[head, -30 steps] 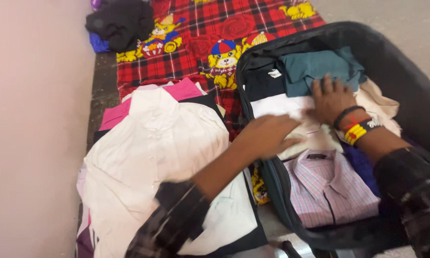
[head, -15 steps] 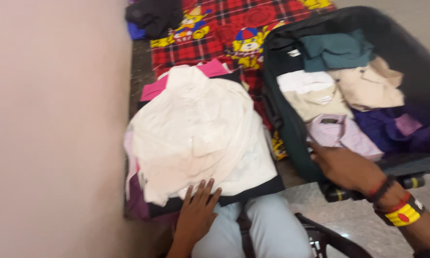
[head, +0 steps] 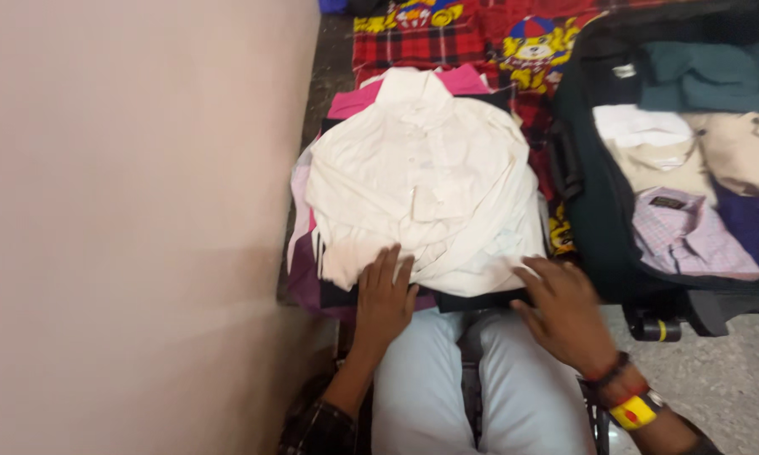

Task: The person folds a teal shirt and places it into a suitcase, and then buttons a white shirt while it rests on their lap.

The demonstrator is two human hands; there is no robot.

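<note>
We look down at an open dark suitcase [head: 590, 211], right, packed w/ folded shirts. Left of it, a clothes pile topped by a white shirt [head: 422, 181]. Our left hand [head: 384, 299] lies flat, fingers apart, on the shirt's near edge; right hand [head: 565, 307], fingers spread, touches its near right corner.

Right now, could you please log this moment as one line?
left hand: flat on white shirt | right hand: on pile's near edge | suitcase: open, right
</note>
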